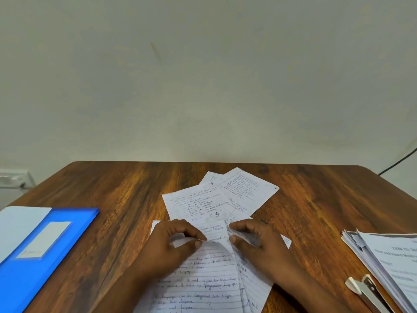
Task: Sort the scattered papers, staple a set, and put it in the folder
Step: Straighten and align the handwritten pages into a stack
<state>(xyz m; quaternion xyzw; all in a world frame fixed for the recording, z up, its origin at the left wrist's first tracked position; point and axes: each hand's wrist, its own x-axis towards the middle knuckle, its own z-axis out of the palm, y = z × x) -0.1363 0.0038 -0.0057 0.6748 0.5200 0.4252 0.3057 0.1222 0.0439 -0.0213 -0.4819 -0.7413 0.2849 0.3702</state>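
Observation:
Several lined, handwritten papers (203,204) lie scattered and overlapping in the middle of the wooden table (316,199). My left hand (171,247) pinches the top edge of a near sheet (203,283) between thumb and fingers. My right hand (259,242) pinches an overlapping sheet right beside it. A blue folder (45,245) with a white label lies shut at the left. A stapler (365,290), white and metal, lies at the right front, partly cut off by the frame.
A thick stack of printed papers (388,256) sits at the table's right edge, just behind the stapler. A plain wall stands behind the table, with a black cable (399,159) at the far right and a white socket strip (13,177) at the left.

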